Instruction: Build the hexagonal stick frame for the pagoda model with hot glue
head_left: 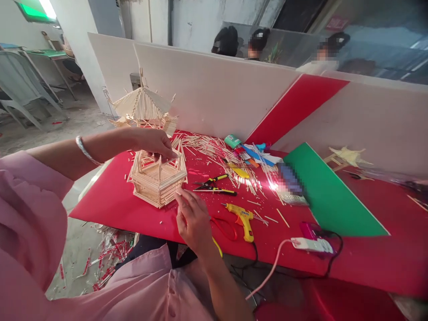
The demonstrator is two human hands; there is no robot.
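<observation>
A hexagonal model base built of thin wooden sticks [157,178] stands on the red table [117,200]. My left hand [154,141] rests on its upper rim, fingers curled over the sticks. My right hand [192,218] sits just to the right of the base, fingers pinched on a short thin stick whose tip touches the base's side. A finished stick roof piece [142,104] stands behind the base.
Loose sticks [214,149] lie scattered across the table. Black-and-yellow cutters [214,183], a yellow glue gun [243,219], red scissors [224,227], a white power strip [310,244] and a green sheet [327,191] lie to the right. White and red partition boards [234,93] stand behind; people sit beyond them.
</observation>
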